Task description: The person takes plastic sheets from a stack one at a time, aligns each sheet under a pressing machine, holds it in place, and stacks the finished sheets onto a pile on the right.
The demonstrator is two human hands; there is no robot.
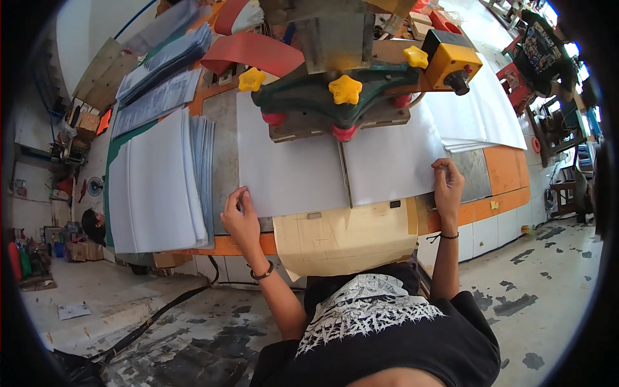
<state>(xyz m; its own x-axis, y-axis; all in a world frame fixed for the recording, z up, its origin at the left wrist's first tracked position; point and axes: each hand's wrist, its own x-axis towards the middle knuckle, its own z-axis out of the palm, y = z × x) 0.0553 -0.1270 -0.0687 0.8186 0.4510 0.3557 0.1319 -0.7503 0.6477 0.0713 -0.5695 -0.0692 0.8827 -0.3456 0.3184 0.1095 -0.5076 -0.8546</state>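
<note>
A large white sheet (pixel 290 174), divided down the middle by a narrow dark strip (pixel 346 177), lies flat on a metal bed beneath a press head (pixel 303 97). The head is dark green, with yellow star-shaped knobs and red fittings below. My left hand (pixel 241 220) is at the sheet's near left edge, thumb and index finger pinched on it. At the right edge, my right hand (pixel 449 187) has its fingers curled in and closed on the sheet's border. The press head hides the sheet's far part.
Stacks of white and clear sheets (pixel 158 184) lie on the left. More white sheets (pixel 480 116) lie right. A yellow control box (pixel 448 61) juts out beside the head. Cream card (pixel 345 242) hangs over the orange table edge (pixel 509 197). A red strap (pixel 258 51) curves behind.
</note>
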